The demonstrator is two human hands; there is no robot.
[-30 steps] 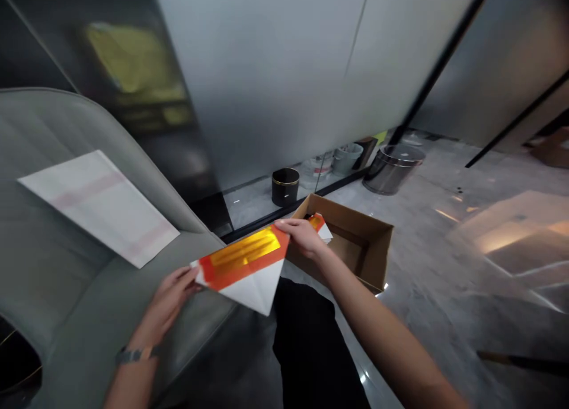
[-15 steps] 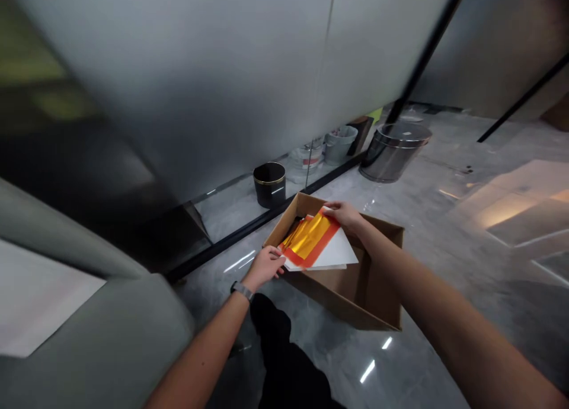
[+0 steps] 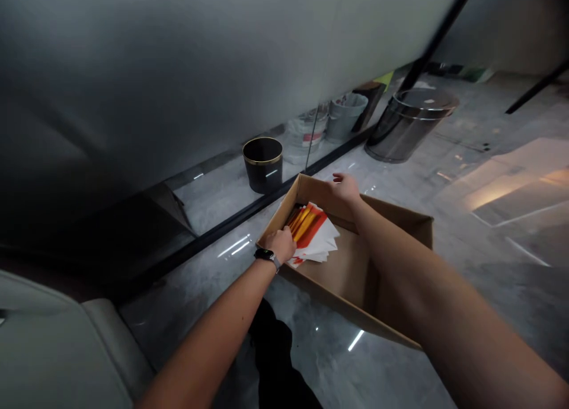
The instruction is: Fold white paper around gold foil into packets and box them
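Observation:
An open cardboard box (image 3: pixel 338 305) stands on the floor in front of me. In its left end lies a fanned stack of white papers (image 3: pixel 320 243) with orange and gold patches. My left hand (image 3: pixel 282 245), with a watch on the wrist, reaches over the box's near left edge and is closed at the stack's left side; its fingertips are partly hidden against the papers. My right hand (image 3: pixel 345 188) is over the far edge of the box, fingers apart, holding nothing and away from the papers.
Behind the box runs a frosted glass wall (image 3: pixel 200 71) with a dark bottom rail. Past the glass are a black bin (image 3: pixel 264 169) and a grey bin (image 3: pixel 345 118). A metal trash can (image 3: pixel 409 127) stands at the back right. A grey padded seat (image 3: pixel 53 344) is at lower left.
The papers have gone down into the box. My right hand has let go of them and moved to the far edge. My left hand has moved inward over the box. The view has shifted.

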